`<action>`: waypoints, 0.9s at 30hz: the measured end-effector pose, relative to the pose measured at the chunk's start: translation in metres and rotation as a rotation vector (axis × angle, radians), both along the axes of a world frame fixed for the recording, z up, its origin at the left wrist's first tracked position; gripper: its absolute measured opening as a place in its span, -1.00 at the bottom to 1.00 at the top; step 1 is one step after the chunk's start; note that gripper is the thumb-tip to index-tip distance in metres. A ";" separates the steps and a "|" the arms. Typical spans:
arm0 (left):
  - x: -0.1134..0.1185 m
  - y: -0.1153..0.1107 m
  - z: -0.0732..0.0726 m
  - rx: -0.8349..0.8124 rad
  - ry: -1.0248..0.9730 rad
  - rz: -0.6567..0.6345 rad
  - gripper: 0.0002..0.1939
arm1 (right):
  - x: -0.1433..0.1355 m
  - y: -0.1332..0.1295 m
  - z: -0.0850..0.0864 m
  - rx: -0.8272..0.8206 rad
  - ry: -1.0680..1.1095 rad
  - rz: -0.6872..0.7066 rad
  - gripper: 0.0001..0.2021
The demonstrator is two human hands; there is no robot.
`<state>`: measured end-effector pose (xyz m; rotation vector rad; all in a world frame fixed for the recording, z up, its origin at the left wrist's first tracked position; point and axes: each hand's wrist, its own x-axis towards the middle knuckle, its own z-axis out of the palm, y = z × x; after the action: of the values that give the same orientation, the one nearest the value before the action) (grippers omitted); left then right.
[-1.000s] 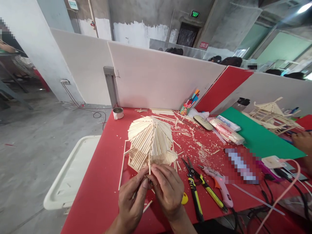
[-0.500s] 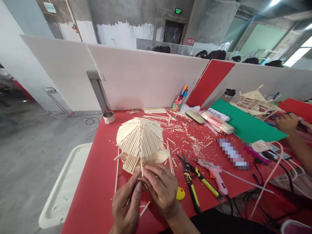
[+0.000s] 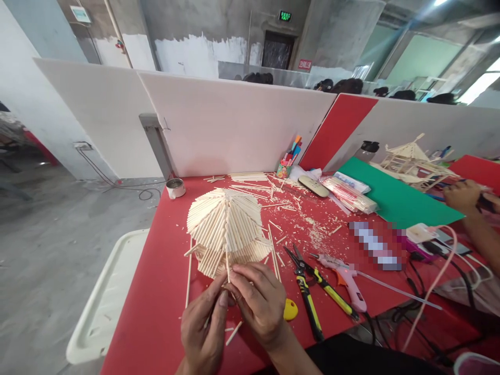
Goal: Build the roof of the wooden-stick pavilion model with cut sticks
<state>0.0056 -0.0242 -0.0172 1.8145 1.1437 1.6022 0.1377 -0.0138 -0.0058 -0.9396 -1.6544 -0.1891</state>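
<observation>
A small model roof (image 3: 224, 224) built of pale round wooden sticks stands on the red tabletop, its sloping panels meeting at a peak. From its near corner a wooden stick (image 3: 228, 263) points toward me. My right hand (image 3: 258, 302) pinches this stick between thumb and fingers. My left hand (image 3: 205, 323) is closed beside it, its fingertips at the same stick's near end. The fingers cover the stick's tip and the lower front of the model. Short cut stick pieces (image 3: 234, 333) lie under the hands, and a yellow oval object (image 3: 290, 309) is partly behind my right hand.
Yellow-black pliers (image 3: 308, 302) and a pink glue gun (image 3: 346, 278) with its cord lie at right. Loose sticks (image 3: 250, 177), shavings, a metal cup (image 3: 175, 188) and a pen holder (image 3: 284, 167) sit farther back. Another person's hand (image 3: 463, 197) is at far right, near another stick model (image 3: 410, 161).
</observation>
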 end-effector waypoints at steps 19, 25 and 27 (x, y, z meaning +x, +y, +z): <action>-0.003 -0.001 -0.008 0.001 0.009 -0.006 -0.60 | 0.001 -0.001 0.002 0.005 -0.030 0.004 -0.76; -0.002 0.000 -0.010 0.012 0.005 -0.001 -0.60 | 0.001 -0.002 -0.001 -0.012 -0.026 0.017 -0.72; -0.002 0.000 -0.010 0.015 0.001 -0.001 -0.60 | 0.001 -0.002 -0.001 -0.013 -0.028 0.016 -0.72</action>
<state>0.0036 -0.0240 -0.0268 1.8249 1.1340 1.6144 0.1390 -0.0159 -0.0067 -0.9370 -1.6898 -0.1820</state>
